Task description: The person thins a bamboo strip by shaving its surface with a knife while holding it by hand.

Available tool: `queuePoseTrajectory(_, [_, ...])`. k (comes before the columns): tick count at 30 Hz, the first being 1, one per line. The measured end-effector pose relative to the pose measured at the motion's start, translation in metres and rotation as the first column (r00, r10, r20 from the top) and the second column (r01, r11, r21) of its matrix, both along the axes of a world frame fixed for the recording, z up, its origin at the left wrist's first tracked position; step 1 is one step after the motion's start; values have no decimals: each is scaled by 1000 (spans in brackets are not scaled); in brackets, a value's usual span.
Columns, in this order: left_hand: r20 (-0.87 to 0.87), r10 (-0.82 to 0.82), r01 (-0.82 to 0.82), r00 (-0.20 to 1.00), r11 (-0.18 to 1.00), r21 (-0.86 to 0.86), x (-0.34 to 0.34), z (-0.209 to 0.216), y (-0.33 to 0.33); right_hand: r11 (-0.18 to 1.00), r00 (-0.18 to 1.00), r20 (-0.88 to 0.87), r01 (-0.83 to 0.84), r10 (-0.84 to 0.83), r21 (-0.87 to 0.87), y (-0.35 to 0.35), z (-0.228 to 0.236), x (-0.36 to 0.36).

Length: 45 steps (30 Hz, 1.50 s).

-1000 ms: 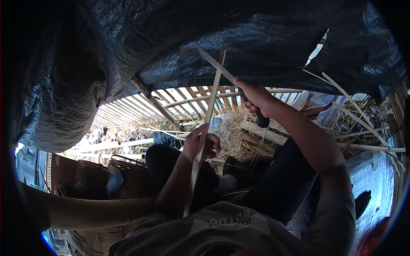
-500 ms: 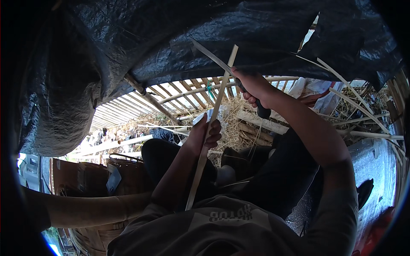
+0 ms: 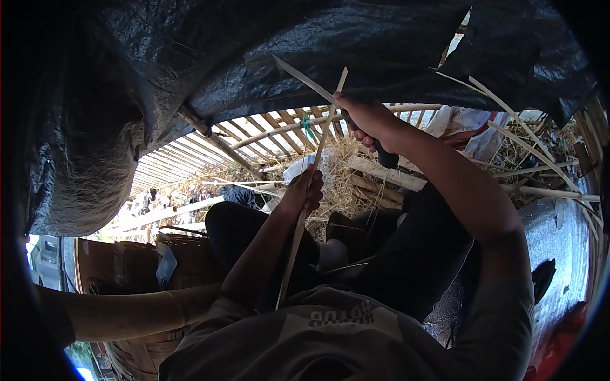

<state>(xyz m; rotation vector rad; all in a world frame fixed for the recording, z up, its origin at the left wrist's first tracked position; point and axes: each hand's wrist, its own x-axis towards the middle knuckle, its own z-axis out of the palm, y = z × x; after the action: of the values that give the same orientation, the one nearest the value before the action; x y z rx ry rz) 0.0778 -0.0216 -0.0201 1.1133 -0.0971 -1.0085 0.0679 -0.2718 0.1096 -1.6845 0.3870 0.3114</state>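
Observation:
A long, pale bamboo strip (image 3: 324, 136) slants upward from my lap, its lower end by my shirt. My left hand (image 3: 304, 192) is closed around it near the middle. In my right hand (image 3: 368, 124) is a knife (image 3: 306, 80) with a dark handle, and my fingers wrap round that handle. The blade points up and to the left, crossing the strip just below its top end. Whether the edge bites into the strip I cannot tell.
Dark plastic sheeting (image 3: 210, 51) hangs ahead, above a slatted bamboo fence (image 3: 267, 133). Straw and shavings (image 3: 337, 184) cover the ground past my knees. Loose strips (image 3: 515, 120) lean at the right. A thick bamboo pole (image 3: 140, 314) and woven baskets (image 3: 143, 352) are at my left.
The strip has turned so that less of its flat face shows. Both hands and the knife have shifted slightly in the picture, with the blade still across the strip's upper part.

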Motion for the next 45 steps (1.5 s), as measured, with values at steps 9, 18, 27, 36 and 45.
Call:
queuePoseTrajectory(9, [-404, -48, 32, 914, 998, -47, 24, -36, 8, 999, 1000, 10, -20, 21, -42, 6, -3, -3])
queuePoseTrajectory(18, [-408, 20, -40, 913, 998, -39, -18, 0, 2, 990, 999, -20, -53, 50, -133, 9, -7, 1])
queuePoseTrajectory(27, [-487, 34, -134, 873, 976, -172, -21, -1, 23, 899, 969, 16, -221, 246, -378, 8, -26, 10])
queuePoseTrajectory(36, [-514, 3, -187, 858, 934, -305, -13, -16, 45, 630, 866, -73, -415, 494, -657, 36, -61, 16])
queuePoseTrajectory(45, [-481, 11, -147, 877, 958, -248, -13, -16, 44, 610, 788, -31, -500, 614, -615, 51, -97, 21])
